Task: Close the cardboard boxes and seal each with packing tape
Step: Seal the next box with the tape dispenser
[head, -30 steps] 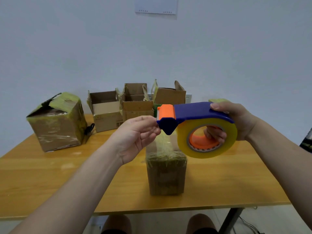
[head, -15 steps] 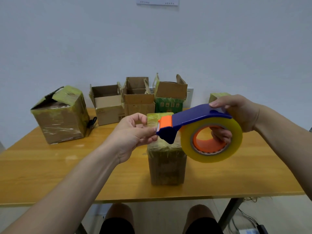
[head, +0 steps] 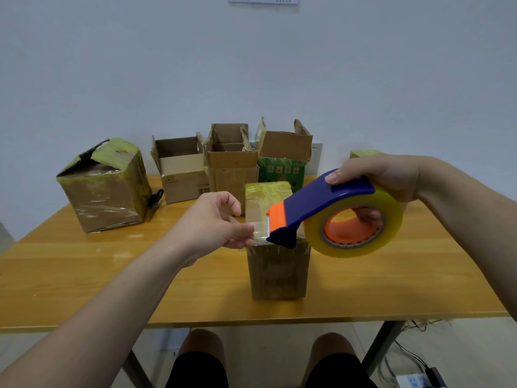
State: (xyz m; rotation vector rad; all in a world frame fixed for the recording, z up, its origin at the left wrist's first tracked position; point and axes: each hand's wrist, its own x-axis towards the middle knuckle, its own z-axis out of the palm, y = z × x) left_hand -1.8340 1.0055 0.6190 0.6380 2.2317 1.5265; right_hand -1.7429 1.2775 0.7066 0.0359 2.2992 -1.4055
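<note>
Held forward, the left hand (head: 215,222) pinches; the right hand (head: 380,175) grips.

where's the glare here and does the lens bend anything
Head view: pale sheen on the table, shiny wrinkles on the big taped box; its edges stretch the forearms, wide-angle; left hand pinching the tape end, right hand and tape dispenser look sharp.

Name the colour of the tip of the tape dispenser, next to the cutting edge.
Orange, on the tape dispenser, whose body is dark blue; it shows plainly in the head view.
</note>
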